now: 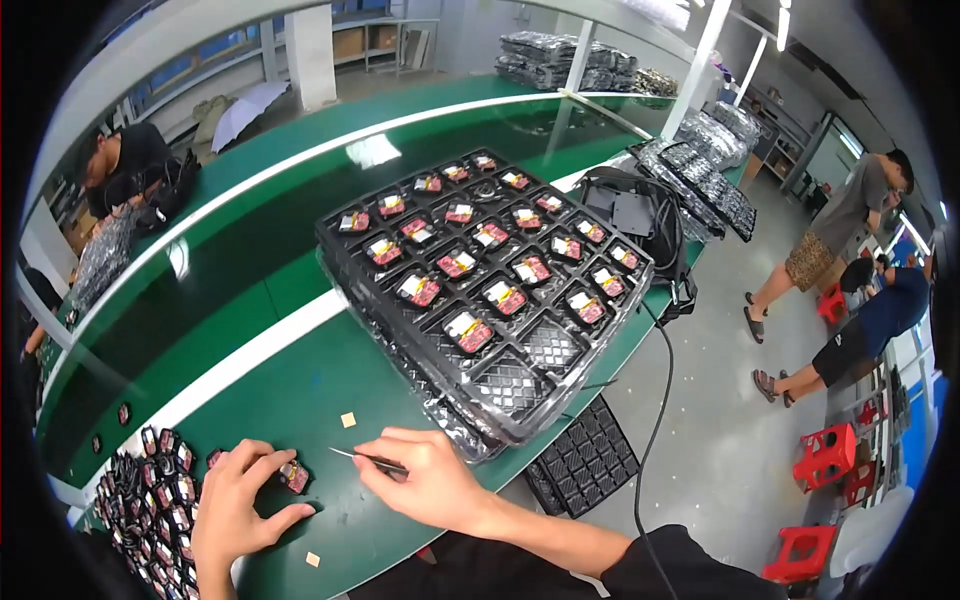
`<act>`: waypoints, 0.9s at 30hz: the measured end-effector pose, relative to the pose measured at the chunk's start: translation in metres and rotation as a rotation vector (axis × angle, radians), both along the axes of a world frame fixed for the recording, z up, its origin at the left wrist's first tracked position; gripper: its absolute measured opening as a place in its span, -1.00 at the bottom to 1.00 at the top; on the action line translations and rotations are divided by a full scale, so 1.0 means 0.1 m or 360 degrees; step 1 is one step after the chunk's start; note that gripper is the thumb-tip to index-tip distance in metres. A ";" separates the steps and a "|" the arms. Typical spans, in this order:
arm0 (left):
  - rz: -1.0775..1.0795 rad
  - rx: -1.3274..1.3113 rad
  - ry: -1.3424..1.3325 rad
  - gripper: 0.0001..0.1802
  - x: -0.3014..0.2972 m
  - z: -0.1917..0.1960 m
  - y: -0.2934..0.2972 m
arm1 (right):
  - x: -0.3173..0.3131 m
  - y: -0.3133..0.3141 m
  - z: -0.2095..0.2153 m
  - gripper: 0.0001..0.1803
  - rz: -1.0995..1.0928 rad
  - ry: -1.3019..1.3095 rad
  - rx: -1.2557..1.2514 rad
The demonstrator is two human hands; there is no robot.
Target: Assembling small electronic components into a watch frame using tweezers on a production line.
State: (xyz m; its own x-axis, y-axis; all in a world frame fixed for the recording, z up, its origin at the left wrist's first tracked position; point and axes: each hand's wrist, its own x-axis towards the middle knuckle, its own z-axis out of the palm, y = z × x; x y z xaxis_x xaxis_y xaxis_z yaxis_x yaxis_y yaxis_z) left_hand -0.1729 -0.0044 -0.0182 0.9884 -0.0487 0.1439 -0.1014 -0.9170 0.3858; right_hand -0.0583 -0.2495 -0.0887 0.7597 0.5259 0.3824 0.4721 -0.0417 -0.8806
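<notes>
hands: 2 | tweezers [368, 459]: 1 | small tan squares [348, 420]: 2

A: Bright, even light from the white ceiling tube lamps [782, 25] at upper right; pale glare streaks lie on the glossy green desk [300, 390]; shadows are soft and short.

B: Agreed; the fisheye bends straight edges toward the rim; black vignette fills the corners; the far figures look slightly soft.
</notes>
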 end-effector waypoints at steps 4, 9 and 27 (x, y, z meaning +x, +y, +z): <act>0.0032 -0.0203 0.0117 -0.39 -0.12 -0.20 0.16 | -0.01 0.01 0.03 -0.80 0.0005 -0.0001 -0.0021; 0.0077 -0.0211 0.0054 -0.42 -0.12 -0.29 0.10 | -0.04 0.01 0.02 -0.81 0.0018 0.0006 -0.0054; -0.0159 -0.0498 -0.0024 -0.37 -0.07 -0.41 0.00 | 0.00 -0.01 0.14 -0.90 0.0247 0.0023 -0.0202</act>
State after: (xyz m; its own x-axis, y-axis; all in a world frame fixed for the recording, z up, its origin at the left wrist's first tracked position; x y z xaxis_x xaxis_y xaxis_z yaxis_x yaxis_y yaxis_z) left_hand -0.1800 -0.0046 -0.0593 0.9785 -0.0964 0.1821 -0.1929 -0.7393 0.6451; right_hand -0.0588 -0.2509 -0.0746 0.6708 0.6804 0.2951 0.4688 -0.0807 -0.8796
